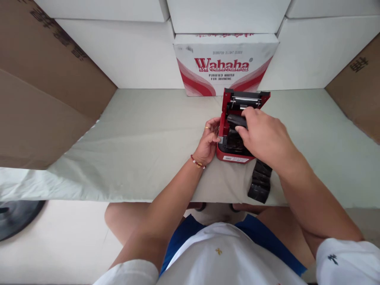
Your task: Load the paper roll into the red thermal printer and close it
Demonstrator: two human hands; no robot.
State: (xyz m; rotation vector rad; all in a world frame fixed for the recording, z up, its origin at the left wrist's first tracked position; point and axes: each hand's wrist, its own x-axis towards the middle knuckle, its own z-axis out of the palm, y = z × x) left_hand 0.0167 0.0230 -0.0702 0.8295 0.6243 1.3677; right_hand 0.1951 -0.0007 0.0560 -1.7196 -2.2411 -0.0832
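The red case [220,149] stood on the far part of the cloth-covered table [142,158], a little right of the middle, with its lid [246,99] raised at the far side. The lid's underside showed a black frame with a pale metal bar across it.

The left hand [209,143] was set against the left wall of the case, its grip loose and not closed round anything, the thumb by a grey tab [220,139] and the other fingers farther along the wall.

The right hand [264,132] reached in from the right above the open case, its grip closed on a black roll [236,120] between thumb and fingers. Nearer in the case lay crumpled black film [234,139]; the hand covered part of the inside, so whether this film joined the roll was hard to tell.

A glossy black strip [260,183] lay creased on the table, near and to the right of the case. On the far side stood a Wahaha carton [224,67], just behind the lid.
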